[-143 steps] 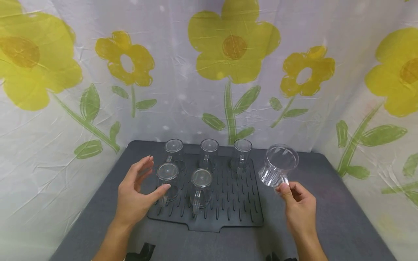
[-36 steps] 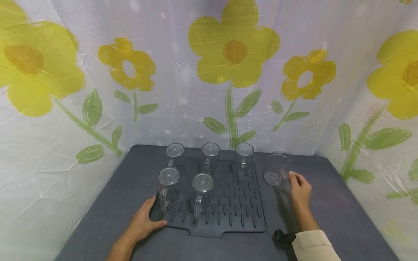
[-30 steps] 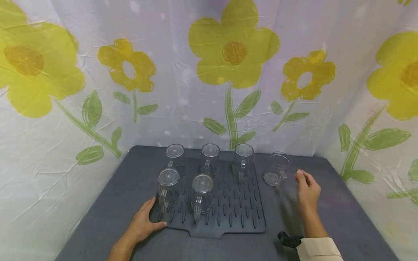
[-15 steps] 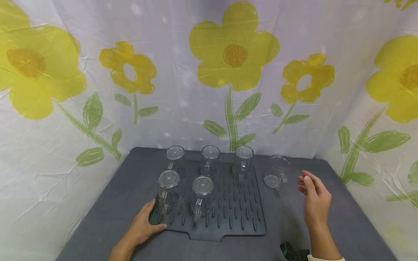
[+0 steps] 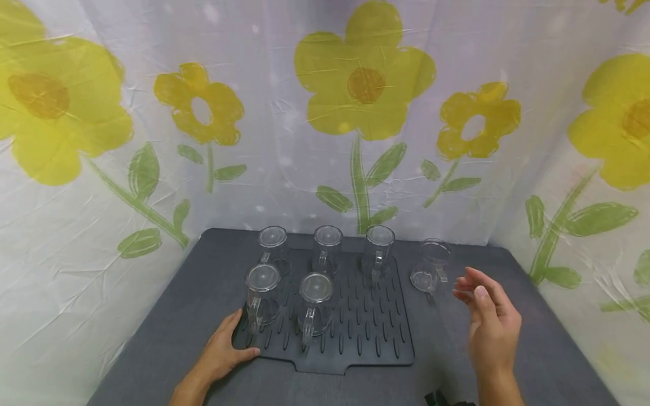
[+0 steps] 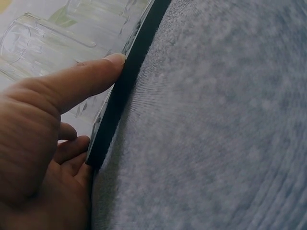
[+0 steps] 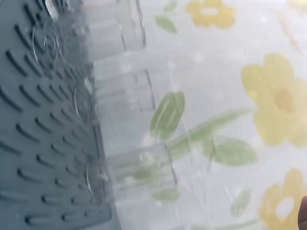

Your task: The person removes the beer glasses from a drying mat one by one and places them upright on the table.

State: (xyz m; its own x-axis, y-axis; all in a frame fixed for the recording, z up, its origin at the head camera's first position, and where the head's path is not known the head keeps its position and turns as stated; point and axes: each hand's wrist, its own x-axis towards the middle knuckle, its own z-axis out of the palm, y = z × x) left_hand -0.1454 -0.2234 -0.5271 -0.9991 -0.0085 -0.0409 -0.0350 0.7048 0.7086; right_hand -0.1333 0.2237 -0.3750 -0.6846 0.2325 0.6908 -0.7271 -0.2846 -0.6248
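Note:
My left hand [image 5: 220, 349] rests at the near left corner of a black ribbed drying mat [image 5: 355, 338], its thumb on the front edge and fingers along the left side. The left wrist view shows the thumb [image 6: 88, 79] touching the mat's edge [image 6: 122, 86]. Clear mugs stand upside down on the mat: a back row of three [image 5: 272, 248] [image 5: 327, 248] [image 5: 378, 251] and two in front [image 5: 263, 293] [image 5: 315, 304]. Right of the mat, another clear mug [image 5: 429, 265] stands upright on the table. My right hand [image 5: 492, 327] hovers beside its handle, apart from it, fingers loosely bent and holding nothing.
The dark grey table [image 5: 167, 316] carries the mat. A white curtain [image 5: 274, 169] with yellow flowers hangs behind the table and along both sides, close behind the back row. A dark strap-like object [image 5: 442, 398] shows by my right wrist.
My right hand earlier held the mug in the air, stood it upright right of the mat, let go and drew back right. My left hand came down onto the mat's corner and stays there.

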